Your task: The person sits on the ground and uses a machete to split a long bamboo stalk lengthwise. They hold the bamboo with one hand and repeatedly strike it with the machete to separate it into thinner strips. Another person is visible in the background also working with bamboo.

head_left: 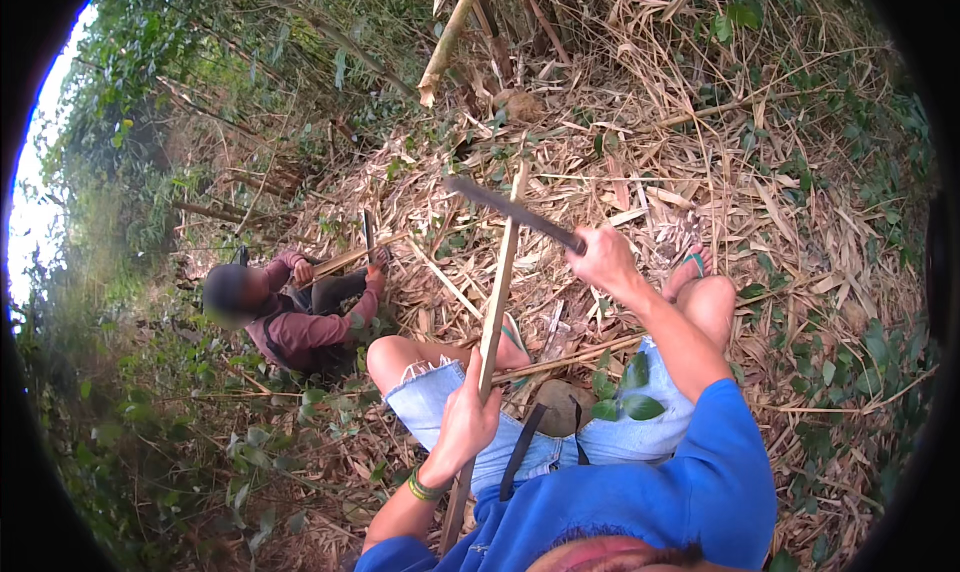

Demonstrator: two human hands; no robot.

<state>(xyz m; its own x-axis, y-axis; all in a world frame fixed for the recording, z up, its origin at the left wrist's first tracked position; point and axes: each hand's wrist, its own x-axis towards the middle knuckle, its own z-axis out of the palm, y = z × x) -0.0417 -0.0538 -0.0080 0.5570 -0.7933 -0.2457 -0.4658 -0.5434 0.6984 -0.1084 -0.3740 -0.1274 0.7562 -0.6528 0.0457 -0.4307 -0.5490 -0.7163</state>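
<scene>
Ground [700, 172] here is a slope buried under dry bamboo leaves, pale husks and split stalks, straw-coloured through the middle and far part of the scene. Green creepers and small broad leaves [860, 352] edge it on the right, and denser green brush [150, 102] fills the left, with a sliver of bright sky at the far left rim. A thick cut bamboo stem [448, 37] leans in from the far side, and thinner fallen canes lie among the litter.

The person sits on this ground with bare knees apart, in frayed denim shorts and a blue top, a green sandal [694, 263] on the right foot. The left hand [468, 419], a green band at its wrist, is closed in a fist around a long pale bamboo strip [497, 292] that stands nearly upright between the knees, running from the near edge up past the blade. The right hand [603, 258] is wrapped tightly around the handle of a dark long-bladed knife [510, 212], whose blade reaches left and meets the strip near its far end.

To the left, a second person [290, 317] in a maroon top crouches among the leaves, holding another dark blade [369, 237] upright.
</scene>
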